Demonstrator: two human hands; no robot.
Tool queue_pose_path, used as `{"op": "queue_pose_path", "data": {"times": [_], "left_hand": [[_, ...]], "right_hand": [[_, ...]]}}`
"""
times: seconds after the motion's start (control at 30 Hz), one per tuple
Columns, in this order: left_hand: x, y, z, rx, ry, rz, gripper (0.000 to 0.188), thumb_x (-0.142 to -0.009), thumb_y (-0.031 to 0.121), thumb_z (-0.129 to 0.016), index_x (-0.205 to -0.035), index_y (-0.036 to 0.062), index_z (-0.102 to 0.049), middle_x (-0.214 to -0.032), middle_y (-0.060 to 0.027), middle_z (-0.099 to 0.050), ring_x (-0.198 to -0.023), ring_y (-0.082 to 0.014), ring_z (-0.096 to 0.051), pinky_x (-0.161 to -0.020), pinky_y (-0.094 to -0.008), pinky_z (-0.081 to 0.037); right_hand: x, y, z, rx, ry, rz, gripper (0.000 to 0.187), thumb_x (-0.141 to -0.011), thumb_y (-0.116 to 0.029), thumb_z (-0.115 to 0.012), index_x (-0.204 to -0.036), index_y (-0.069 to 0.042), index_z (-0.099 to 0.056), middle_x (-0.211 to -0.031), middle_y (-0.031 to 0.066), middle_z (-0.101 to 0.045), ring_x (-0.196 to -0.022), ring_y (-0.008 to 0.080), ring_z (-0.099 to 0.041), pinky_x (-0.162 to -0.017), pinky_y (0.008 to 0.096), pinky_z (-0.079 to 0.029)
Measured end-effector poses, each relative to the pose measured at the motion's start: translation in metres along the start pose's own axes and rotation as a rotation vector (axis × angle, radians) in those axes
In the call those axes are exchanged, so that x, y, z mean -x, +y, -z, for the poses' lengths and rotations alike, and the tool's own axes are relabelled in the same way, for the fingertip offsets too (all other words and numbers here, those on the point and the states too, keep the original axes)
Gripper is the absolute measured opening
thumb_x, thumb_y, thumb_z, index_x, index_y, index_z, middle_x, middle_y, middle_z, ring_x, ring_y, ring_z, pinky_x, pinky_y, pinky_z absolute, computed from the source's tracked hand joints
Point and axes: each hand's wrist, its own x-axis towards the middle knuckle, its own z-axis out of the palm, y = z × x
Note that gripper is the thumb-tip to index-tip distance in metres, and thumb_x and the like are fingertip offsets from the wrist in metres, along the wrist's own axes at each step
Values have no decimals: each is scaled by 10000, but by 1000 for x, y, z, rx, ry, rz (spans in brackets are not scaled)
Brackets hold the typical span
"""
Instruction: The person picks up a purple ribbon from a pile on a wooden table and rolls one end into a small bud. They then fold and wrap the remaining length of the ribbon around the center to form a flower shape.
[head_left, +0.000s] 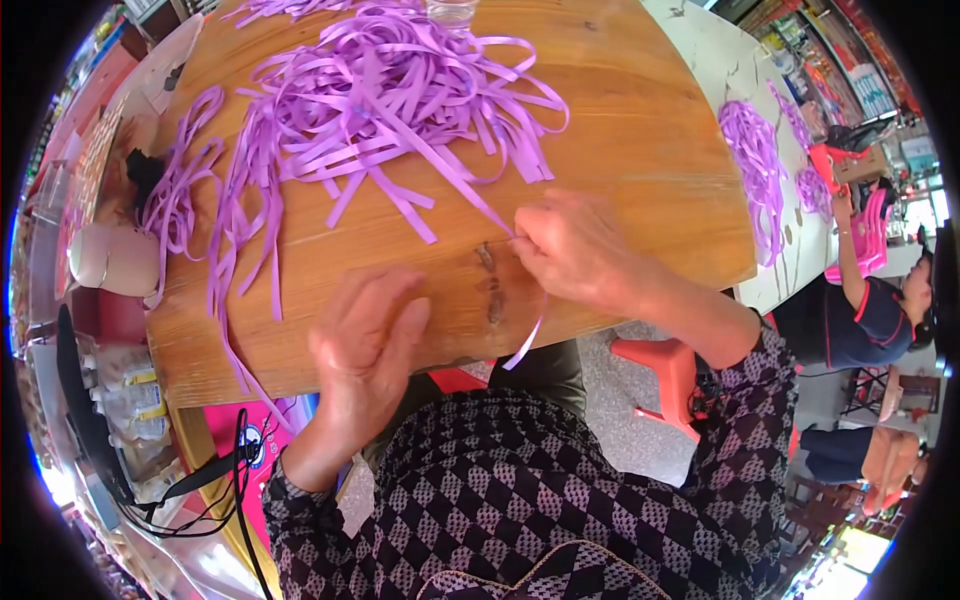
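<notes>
A large tangled heap of purple ribbons (370,105) lies on the wooden table, with loose ends spreading toward me. My right hand (570,248) is closed in a pinch on one purple ribbon (462,182), which runs from the heap to its fingers. The short tail of a ribbon (530,338) hangs below that hand near the table's front edge. My left hand (368,335) hovers by the front edge with its fingers apart and nothing in it. More purple strands trail down the table to the left of it.
Purple ribbon bundles (752,170) lie on a white marbled table (705,55) at the right. A clear cup (452,12) stands behind the heap. A whitish rounded object (112,258) sits left of the wooden table (640,120). A red stool (660,375) and a seated person (850,315) are at the right.
</notes>
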Motion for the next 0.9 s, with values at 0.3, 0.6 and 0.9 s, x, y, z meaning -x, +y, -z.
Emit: {"op": "queue_pose_path", "data": {"times": [0.3,0.6,0.9], "left_hand": [[-37,32,-46,-317,-69,-554,412,-624,-31,-600,-1035,-21,-568,-1007,-151,-593,-901,-314,-557,-787,-377,-446],[-26,33,-30,182,-448,26,104,-747,28,-649,-840,-17,-640,-674,-61,-579,-633,-117,-561,-563,-248,-428],[-7,21,-15,83,-365,133,142,-793,106,-655,-787,-20,-590,-636,-51,-574,-576,-127,-537,-518,-258,-418]], "right_hand": [[54,-18,28,-996,-87,-301,54,-789,-27,-598,-805,2,-555,-720,79,-606,-674,163,-581,-599,285,-472],[92,-12,37,-1646,-308,-537,159,-805,-98,-661,-860,37,-596,-740,57,-617,-666,108,-588,-598,219,-462],[128,-8,28,-717,145,-377,89,-768,-37,-676,-825,-8,-615,-673,52,-562,-620,141,-541,-549,251,-416]]}}
